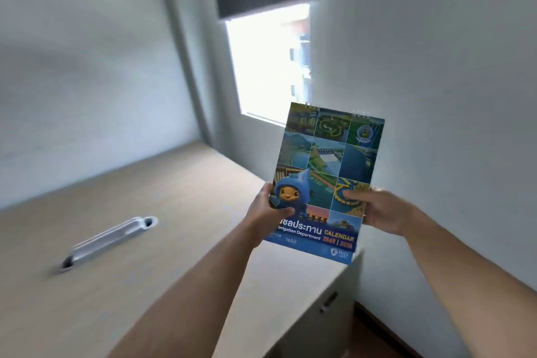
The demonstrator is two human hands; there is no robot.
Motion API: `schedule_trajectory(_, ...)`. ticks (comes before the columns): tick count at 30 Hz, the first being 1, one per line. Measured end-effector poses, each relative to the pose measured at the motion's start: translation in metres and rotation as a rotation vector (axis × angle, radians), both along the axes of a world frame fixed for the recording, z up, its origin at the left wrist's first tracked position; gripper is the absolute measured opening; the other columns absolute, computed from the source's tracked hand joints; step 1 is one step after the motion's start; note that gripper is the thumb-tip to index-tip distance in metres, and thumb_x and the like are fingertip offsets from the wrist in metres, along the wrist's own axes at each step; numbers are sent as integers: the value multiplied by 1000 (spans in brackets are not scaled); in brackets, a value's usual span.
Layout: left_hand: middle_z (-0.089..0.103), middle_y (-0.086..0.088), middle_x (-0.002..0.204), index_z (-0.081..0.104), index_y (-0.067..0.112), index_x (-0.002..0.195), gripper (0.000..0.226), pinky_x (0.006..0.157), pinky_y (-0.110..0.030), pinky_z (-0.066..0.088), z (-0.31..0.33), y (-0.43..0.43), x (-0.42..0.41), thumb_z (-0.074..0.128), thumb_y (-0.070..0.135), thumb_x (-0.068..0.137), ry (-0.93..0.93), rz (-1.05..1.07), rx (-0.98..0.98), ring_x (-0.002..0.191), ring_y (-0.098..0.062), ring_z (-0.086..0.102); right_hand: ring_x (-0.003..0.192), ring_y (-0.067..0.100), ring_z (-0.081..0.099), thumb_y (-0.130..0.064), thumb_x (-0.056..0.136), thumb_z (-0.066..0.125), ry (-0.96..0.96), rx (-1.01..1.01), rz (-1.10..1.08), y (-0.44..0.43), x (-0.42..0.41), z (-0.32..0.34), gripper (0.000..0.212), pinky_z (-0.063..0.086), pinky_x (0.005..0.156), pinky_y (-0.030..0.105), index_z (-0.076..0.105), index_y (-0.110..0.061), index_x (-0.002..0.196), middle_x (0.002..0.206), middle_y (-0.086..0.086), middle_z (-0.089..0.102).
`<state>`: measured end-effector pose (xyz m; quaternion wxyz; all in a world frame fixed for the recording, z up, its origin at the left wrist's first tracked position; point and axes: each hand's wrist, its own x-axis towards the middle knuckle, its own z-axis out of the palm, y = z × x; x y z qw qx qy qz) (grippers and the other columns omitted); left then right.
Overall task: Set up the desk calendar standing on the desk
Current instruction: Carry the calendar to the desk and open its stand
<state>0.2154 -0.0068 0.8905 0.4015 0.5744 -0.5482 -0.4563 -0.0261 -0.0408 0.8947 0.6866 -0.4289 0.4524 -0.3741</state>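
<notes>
I hold a desk calendar [325, 171] upright in the air, its cover facing me. The cover is blue with a grid of photos, a blue cartoon mascot and the word CALENDAR; wire binding shows at its top edge. My left hand [266, 209] grips its lower left edge, thumb on the cover. On the lower right edge sits my right hand [377, 208], thumb also on the front. The calendar looks folded flat and hangs above the right end of the light wooden desk [130, 256].
A long silver cable-port cover [109, 241] is set into the desk at the left. A cabinet door with a handle [328, 301] sits below the desk's right end. White walls close in behind and to the right; a window [267, 61] with a dark blind is beyond.
</notes>
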Motion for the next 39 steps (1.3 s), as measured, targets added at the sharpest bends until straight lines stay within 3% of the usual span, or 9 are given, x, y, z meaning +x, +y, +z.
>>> schedule_trajectory(9, 62, -13, 116, 47, 10, 118, 46, 90, -39, 53, -16, 117, 264, 65, -7, 80, -140, 613, -86, 106, -26, 59, 86, 32, 66, 1, 79, 65, 213, -231, 528, 23, 309, 11, 38, 53, 81, 52, 59, -4, 116, 100, 17, 69)
schedule_trajectory(13, 60, -15, 117, 45, 6, 114, 45, 85, -38, 55, -46, 144, 345, 70, 2, 78, -170, 829, -50, 104, -27, 61, 87, 30, 63, 0, 80, 65, 281, -264, 561, 50, 419, -25, 39, 53, 69, 41, 57, -1, 118, 103, 18, 66)
schedule_trajectory(15, 56, -13, 126, 40, 6, 126, 68, 92, -41, 54, -59, 147, 372, 79, 13, 71, -128, 899, -52, 111, -27, 59, 79, 27, 62, -2, 81, 65, 303, -277, 549, 63, 463, -47, 31, 51, 61, 30, 61, -3, 112, 95, 16, 66)
schedule_trajectory(19, 42, 3, 150, -1, 40, 150, 124, 116, -42, 35, -84, 145, 400, 86, 42, 61, 26, 756, 27, 138, -19, 42, 56, 13, 50, -5, 84, 63, 357, -273, 509, 83, 523, -85, 10, 37, 34, 12, 63, -12, 92, 67, 4, 62)
schedule_trajectory(21, 41, 4, 150, -19, 39, 149, 134, 115, -35, 36, -94, 141, 400, 85, 34, 64, 65, 643, 92, 137, -16, 43, 60, 20, 55, -8, 83, 62, 426, -322, 491, 86, 537, -101, 6, 48, 45, 25, 68, -9, 85, 75, 12, 68)
schedule_trajectory(24, 40, 1, 153, -32, 42, 142, 152, 114, -41, 39, -111, 135, 398, 86, 43, 45, 50, 572, 147, 136, -17, 45, 91, 25, 64, -4, 81, 60, 581, -426, 571, 85, 542, -116, 27, 54, 77, 37, 64, -3, 108, 103, 12, 68)
schedule_trajectory(28, 36, 6, 155, -18, 53, 145, 149, 109, -44, 45, -116, 131, 398, 86, 35, 40, 58, 514, 172, 136, -18, 46, 109, 24, 59, 3, 74, 69, 531, -455, 859, 81, 537, -125, 59, 52, 90, 37, 49, -10, 128, 115, 9, 61)
schedule_trajectory(32, 55, 12, 135, -2, 61, 144, 127, 95, -44, 56, -105, 131, 403, 79, 28, 51, -80, 500, 183, 110, -22, 67, 111, 23, 56, -20, 71, 78, 796, -749, 1026, 68, 533, -116, 95, 48, 92, 33, 20, -25, 146, 128, 2, 57)
schedule_trajectory(39, 61, -1, 133, -1, 54, 148, 117, 89, -38, 58, -90, 127, 391, 74, 14, 67, -269, 546, 219, 98, -22, 71, 102, 27, 60, -33, 76, 72, 863, -938, 1035, 55, 528, -115, 97, 52, 87, 37, 7, -30, 148, 128, 12, 60)
